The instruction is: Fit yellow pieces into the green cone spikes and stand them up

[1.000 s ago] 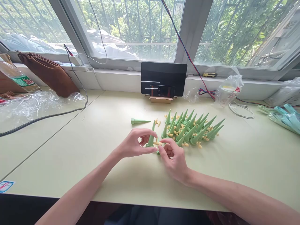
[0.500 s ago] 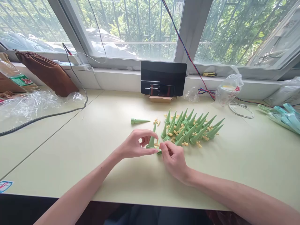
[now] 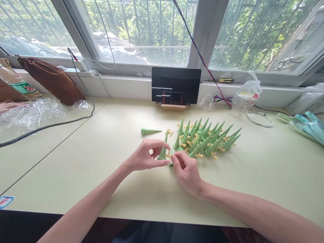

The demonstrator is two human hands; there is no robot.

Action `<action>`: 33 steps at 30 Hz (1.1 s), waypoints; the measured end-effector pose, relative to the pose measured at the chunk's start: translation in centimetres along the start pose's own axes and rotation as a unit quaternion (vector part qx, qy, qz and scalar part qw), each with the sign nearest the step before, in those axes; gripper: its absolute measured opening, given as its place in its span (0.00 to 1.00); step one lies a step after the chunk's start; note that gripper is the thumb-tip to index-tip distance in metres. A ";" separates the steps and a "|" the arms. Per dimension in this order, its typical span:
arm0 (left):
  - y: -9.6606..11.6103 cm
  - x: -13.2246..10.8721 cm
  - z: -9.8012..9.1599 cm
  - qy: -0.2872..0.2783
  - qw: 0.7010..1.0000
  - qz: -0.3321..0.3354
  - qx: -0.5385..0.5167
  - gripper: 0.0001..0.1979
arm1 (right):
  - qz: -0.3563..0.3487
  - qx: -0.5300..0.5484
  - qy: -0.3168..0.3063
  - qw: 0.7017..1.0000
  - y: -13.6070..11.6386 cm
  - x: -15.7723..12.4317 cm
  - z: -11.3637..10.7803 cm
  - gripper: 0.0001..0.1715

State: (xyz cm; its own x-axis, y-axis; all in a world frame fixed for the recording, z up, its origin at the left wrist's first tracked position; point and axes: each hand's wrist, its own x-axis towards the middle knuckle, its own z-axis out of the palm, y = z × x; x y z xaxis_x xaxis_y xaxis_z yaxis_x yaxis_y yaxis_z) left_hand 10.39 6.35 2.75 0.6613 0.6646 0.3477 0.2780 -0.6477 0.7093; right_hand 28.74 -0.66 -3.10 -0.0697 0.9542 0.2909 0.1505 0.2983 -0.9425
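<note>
My left hand (image 3: 145,156) is curved, with forefinger and thumb at the two ends of a green watering spike (image 3: 171,165). Fingers partly hide this spike. Against its side, my right hand (image 3: 186,167) pinches a small yellow valve (image 3: 168,156). Another green spike (image 3: 164,148) stands upright just behind my left fingers. To the right is a dense group of upright green spikes (image 3: 205,145) with yellow valves at their bases. One green spike (image 3: 151,131) lies on its side beyond my left hand, near a few loose yellow valves (image 3: 169,132).
A tablet (image 3: 176,79) and a phone (image 3: 174,98) lean at the back of the pale table (image 3: 121,195). Clear plastic (image 3: 48,113), a black cable (image 3: 50,127) and a brown pouch (image 3: 50,79) lie left. A bagged cup (image 3: 246,98) and wrapped green items (image 3: 307,125) are right.
The right hand and the yellow valve have shifted very slightly left. Both hands otherwise keep the same hold, and the group of spikes looks unchanged.
</note>
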 end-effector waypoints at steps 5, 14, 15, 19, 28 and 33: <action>0.1 -0.1 0.2 -0.004 1.000 0.004 0.001 0.13 | -0.021 -0.040 0.021 0.999 0.0 0.1 -0.1 0.24; -0.4 0.0 -0.3 0.024 1.000 -0.009 -0.001 0.13 | 0.004 0.004 0.015 1.000 -0.7 -0.1 0.0 0.14; -0.4 0.0 -0.3 0.022 1.000 -0.007 -0.002 0.13 | -0.003 0.001 0.014 1.000 -0.6 -0.1 0.0 0.14; -0.2 0.0 -0.1 0.011 1.000 -0.004 -0.003 0.12 | -0.004 -0.005 0.005 1.000 -0.4 0.0 0.0 0.12; -0.1 0.0 0.2 -0.005 1.000 0.002 0.001 0.14 | 0.005 -0.043 0.021 0.999 -0.3 0.2 -0.1 0.26; -0.4 0.0 0.0 0.012 1.000 -0.003 0.002 0.13 | 0.038 0.009 0.009 0.999 -0.8 0.0 -0.1 0.16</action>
State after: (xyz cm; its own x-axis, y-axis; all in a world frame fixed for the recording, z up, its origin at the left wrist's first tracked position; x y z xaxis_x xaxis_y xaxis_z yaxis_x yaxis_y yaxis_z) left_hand 10.24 6.56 2.50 0.6431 0.6772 0.3575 0.2851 -0.6450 0.7090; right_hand 28.68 -0.89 -2.36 -0.0404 0.9745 0.2208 0.1374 0.2243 -0.9648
